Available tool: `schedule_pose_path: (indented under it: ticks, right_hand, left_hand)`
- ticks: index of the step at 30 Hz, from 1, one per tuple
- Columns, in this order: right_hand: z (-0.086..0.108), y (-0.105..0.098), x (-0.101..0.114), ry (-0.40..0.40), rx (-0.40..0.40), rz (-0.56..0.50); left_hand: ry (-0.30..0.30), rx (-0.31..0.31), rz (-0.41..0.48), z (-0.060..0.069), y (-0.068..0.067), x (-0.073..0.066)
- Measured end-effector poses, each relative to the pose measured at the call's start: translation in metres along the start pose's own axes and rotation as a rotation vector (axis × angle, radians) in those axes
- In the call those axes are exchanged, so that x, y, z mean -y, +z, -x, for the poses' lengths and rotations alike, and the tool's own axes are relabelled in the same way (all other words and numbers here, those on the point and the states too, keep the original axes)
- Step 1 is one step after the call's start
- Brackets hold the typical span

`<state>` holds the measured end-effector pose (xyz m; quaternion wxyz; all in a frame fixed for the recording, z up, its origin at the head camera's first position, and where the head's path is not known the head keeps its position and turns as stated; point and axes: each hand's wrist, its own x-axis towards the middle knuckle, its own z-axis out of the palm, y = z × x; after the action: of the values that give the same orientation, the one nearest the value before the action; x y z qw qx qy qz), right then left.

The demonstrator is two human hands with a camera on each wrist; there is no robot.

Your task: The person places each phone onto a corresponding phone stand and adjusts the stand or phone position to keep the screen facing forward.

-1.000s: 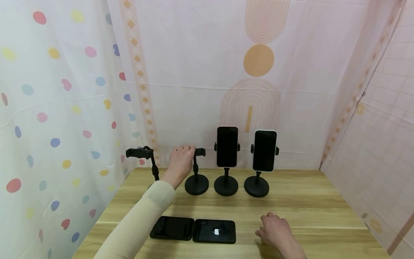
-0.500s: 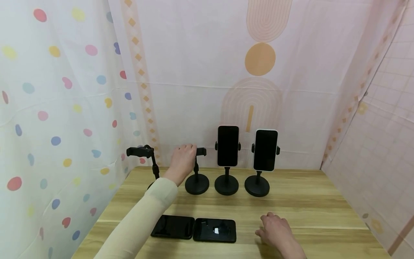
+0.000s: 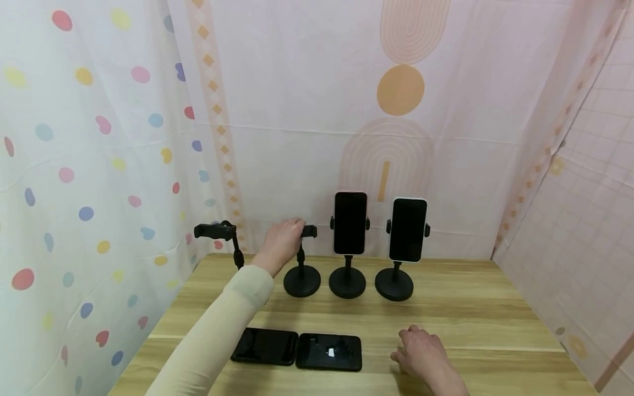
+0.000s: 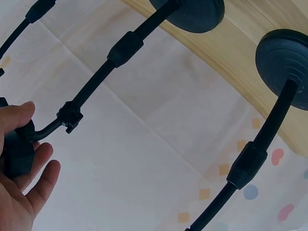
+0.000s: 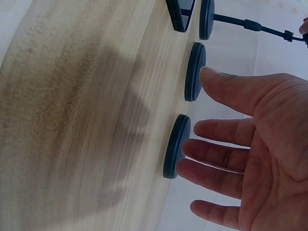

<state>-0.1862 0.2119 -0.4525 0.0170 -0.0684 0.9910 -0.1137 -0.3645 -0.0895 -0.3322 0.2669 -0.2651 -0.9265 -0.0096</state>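
My left hand (image 3: 280,243) is raised at the second phone stand from the left and grips its black clamp head (image 4: 18,153). In the left wrist view the thumb and fingers lie around that clamp, whose bent neck runs to a black stem (image 4: 91,84). This stand's round base (image 3: 302,281) sits on the table, and no phone shows in its clamp. My right hand (image 3: 424,353) is low over the table's front right, palm seen in the right wrist view with fingers loosely extended, holding nothing. Two black phones, a left one (image 3: 264,347) and a right one (image 3: 329,352), lie flat side by side.
Two stands at the right hold upright phones, one black-screened phone (image 3: 350,223) and one white-edged phone (image 3: 408,229). Another stand with a bare clamp (image 3: 215,231) is at the far left, its base behind my arm. Patterned curtains (image 3: 277,82) surround the wooden table (image 3: 475,313).
My left hand has turned slightly to the right at the clamp, and its knuckles have shifted. The head view has moved a little. The right hand and the phones stay where they were.
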Motion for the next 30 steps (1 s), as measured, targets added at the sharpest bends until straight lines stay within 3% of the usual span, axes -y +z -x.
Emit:
schedule_pose_path:
  ticks: [30]
  right_hand:
    - [0.000,0.000,0.001,-0.005,0.024,0.001]
  left_hand:
    - [-0.045,0.189,0.073,-0.011,-0.016,-0.001]
